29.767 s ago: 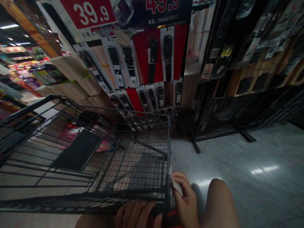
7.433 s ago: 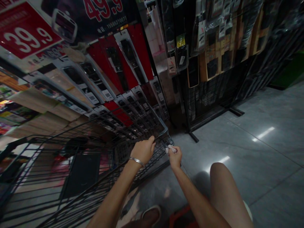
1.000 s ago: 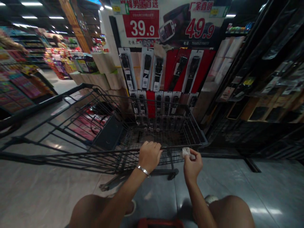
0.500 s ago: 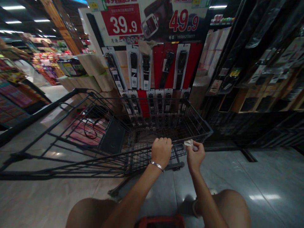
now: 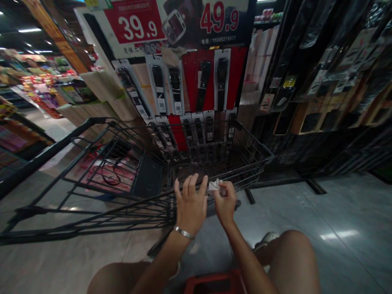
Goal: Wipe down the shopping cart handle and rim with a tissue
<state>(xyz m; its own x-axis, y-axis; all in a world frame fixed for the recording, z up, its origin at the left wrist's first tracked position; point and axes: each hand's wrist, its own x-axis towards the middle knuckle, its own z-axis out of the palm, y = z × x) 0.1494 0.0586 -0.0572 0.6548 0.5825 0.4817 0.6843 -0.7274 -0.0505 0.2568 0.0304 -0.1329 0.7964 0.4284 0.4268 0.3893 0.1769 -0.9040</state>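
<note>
A dark wire shopping cart (image 5: 248,173) stands lengthwise in front of me. Over its near top rail is my left hand (image 5: 190,204), fingers spread and apart, with a silver bracelet on the wrist; whether it touches the rail I cannot tell. Just to its right, my right hand (image 5: 226,202) pinches a crumpled white tissue (image 5: 215,185) between thumb and fingers, close to the same rail. In the cart's rear part lie a pink item (image 5: 118,175) and a black looped strap.
Packaged belts (image 5: 221,81) hang in rows on a rack behind the cart, under a price sign (image 5: 177,24). Dark goods in plastic (image 5: 284,92) hang at right. Below me, between my knees, is a red-orange frame (image 5: 211,281). Grey tiled floor (image 5: 330,220) lies at right.
My left hand has opened from a closed grip on the rail and shifted left. The right hand has moved left along the rail with the tissue. The view has swung slightly right.
</note>
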